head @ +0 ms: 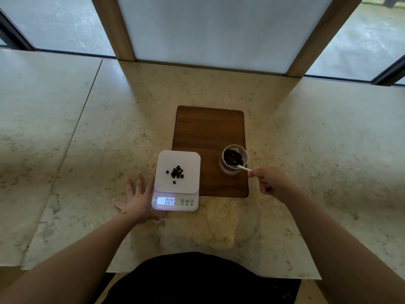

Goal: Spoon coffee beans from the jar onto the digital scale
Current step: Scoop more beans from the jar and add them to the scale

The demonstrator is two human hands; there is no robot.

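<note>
A white digital scale (188, 159) stands on the marble counter with a small heap of dark coffee beans (177, 172) on its platform; its lit display (166, 201) reads 009. To its right, a glass jar (234, 160) holding coffee beans rests on a wooden board (208, 128). My right hand (268, 179) pinches the handle of a white spoon (243, 167), whose bowl is dipped into the jar's beans. My left hand (137, 199) lies flat with spread fingers on the counter, touching the scale's left side.
The marble counter (87, 128) stretches wide to both sides. A wood-framed white panel (208, 29) rises at the back, with windows on either side. My dark-clothed body sits at the counter's near edge.
</note>
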